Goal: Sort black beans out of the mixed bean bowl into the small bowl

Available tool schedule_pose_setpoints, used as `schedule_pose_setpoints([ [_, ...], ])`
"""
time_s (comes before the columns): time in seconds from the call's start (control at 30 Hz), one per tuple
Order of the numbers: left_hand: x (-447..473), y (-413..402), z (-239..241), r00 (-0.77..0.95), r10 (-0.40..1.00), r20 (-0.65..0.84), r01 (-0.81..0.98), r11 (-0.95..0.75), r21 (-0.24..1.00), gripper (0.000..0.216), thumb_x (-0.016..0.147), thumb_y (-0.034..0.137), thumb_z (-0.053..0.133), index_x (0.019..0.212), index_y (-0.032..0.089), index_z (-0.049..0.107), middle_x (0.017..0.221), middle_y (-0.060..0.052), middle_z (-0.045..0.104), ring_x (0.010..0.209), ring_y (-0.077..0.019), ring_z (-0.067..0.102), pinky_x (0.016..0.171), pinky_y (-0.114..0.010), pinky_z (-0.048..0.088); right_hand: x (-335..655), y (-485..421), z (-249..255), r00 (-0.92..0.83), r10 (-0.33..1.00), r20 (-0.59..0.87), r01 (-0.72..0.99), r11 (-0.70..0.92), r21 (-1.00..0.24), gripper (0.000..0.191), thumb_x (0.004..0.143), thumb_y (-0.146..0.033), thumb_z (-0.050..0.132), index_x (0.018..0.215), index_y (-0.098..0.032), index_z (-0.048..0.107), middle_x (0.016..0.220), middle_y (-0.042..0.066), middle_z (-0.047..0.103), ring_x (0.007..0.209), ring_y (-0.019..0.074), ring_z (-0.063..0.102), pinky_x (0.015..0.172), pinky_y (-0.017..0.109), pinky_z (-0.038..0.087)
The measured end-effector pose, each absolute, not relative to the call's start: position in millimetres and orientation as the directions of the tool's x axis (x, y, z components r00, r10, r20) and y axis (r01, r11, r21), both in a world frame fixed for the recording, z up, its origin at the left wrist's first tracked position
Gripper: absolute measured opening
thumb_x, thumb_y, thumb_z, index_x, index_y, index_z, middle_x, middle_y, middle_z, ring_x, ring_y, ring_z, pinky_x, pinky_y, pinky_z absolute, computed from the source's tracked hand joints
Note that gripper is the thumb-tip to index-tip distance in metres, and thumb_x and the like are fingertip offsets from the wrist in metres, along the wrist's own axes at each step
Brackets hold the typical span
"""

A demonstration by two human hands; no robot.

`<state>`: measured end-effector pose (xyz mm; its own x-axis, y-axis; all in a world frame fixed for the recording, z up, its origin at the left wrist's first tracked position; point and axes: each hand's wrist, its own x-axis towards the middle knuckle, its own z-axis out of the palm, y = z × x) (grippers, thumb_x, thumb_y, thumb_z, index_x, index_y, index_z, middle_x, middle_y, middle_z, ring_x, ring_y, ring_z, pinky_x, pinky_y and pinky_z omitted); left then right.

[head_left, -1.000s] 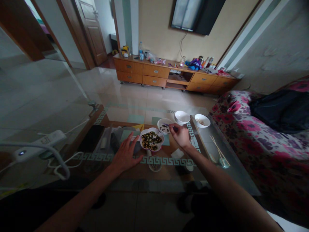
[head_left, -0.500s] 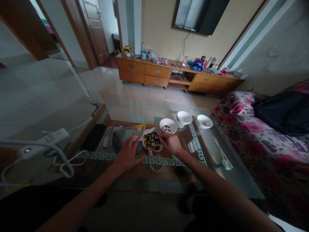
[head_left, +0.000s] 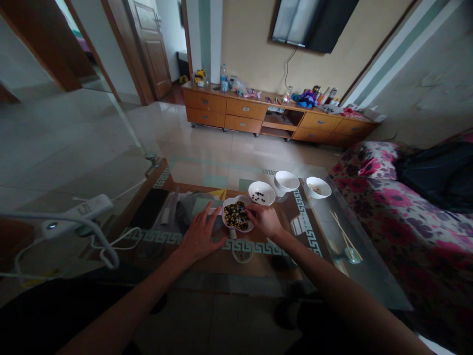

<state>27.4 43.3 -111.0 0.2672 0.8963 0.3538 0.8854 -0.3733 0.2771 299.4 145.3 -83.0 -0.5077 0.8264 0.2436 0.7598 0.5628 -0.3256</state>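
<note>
**Two hands at a scalloped bowl of mixed beans on a glass worktop**

The left hand [head_left: 199, 235] lies open and flat, fingers spread, on the worktop [head_left: 207, 264] just beside the near-left rim of the scalloped bowl [head_left: 237, 216], seemingly to steady the bowl. The right hand [head_left: 264, 220] is curled at the bowl's right rim, its fingertips drawn together over the contents in a pinch; whether a bean is held between them cannot be told, since the fingertips are small and dim. The scalloped bowl stands near the middle of the worktop and holds a mix of dark and yellowish beans. Just beyond it stands a white bowl [head_left: 261, 193] with a few dark beans only, probably set within short reach of the picking hand. Further right stand a second white bowl [head_left: 287, 181], whose inside looks bare, and a third bowl [head_left: 318, 187] holding a few pale pieces. A pair of chopsticks [head_left: 342, 229] lies near the right edge. Below the glass, a small round dish [head_left: 242, 251] and dark flat things show on a lower shelf, their nature unclear. A power strip [head_left: 77, 215] with its cable sits at the left, and a floral sofa [head_left: 388, 197] borders the right, cut off by the frame.
</note>
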Motion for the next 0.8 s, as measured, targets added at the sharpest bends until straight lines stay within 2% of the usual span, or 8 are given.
schedule_pose_setpoints([
  [0.23,27.6,43.4,-109.0,0.274,0.895,0.352,0.888,-0.376,0.265,0.098,0.089,0.044,0.078,0.166,0.017,0.023,0.174,-0.025,0.020,0.153,-0.0419,0.041,0.121,-0.059,0.046,299.8,145.6,-83.0,-0.526,0.817,0.237,0.741,0.577,-0.344,0.027,0.103,-0.028,0.061,0.117,-0.022,0.082,0.105,0.009,0.085,0.088,0.0245,0.080,0.076,0.034,0.059],
  [0.8,27.2,43.4,-110.9,0.266,0.905,0.332,0.891,-0.362,0.273,0.100,0.087,0.044,0.080,0.166,0.018,0.024,0.174,-0.024,0.019,0.153,-0.0415,0.041,0.123,-0.059,0.045,297.0,142.7,-75.6,-0.522,0.833,0.184,0.789,0.554,-0.266,0.026,0.107,-0.029,0.059,0.117,-0.023,0.082,0.107,0.008,0.085,0.092,0.0229,0.080,0.078,0.030,0.058],
])
